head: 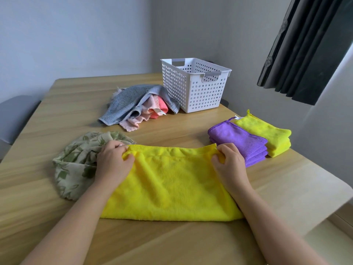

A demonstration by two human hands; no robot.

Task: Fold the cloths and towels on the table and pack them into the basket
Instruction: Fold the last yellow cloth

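Nearest the camera, two bare forearms reach forward over the wooden table (57, 115) to a yellow cloth (172, 186) lying flat, already doubled over so that its far edge shows two layers. The left hand (114, 159) pinches the far left corner of that cloth between curled fingers and thumb; the right hand (229, 161) pinches the far right corner the same way. Both hands rest low on the fabric.

Just left of the yellow cloth, partly under the left hand, lies a crumpled floral green cloth (76, 165). To the right, touching each other, sit a folded purple cloth (238, 140) and, behind it, a folded yellow cloth (267, 133), each a neat stack of layers.

Farther back, near the table's middle, a grey towel (128, 102) lies loosely over a pink cloth (137, 119) and a coral one (160, 109). Just beside that heap on its right stands the white perforated basket (196, 92), upright, with nothing visible inside.

A dark curtain (305, 50) hangs at the upper right.
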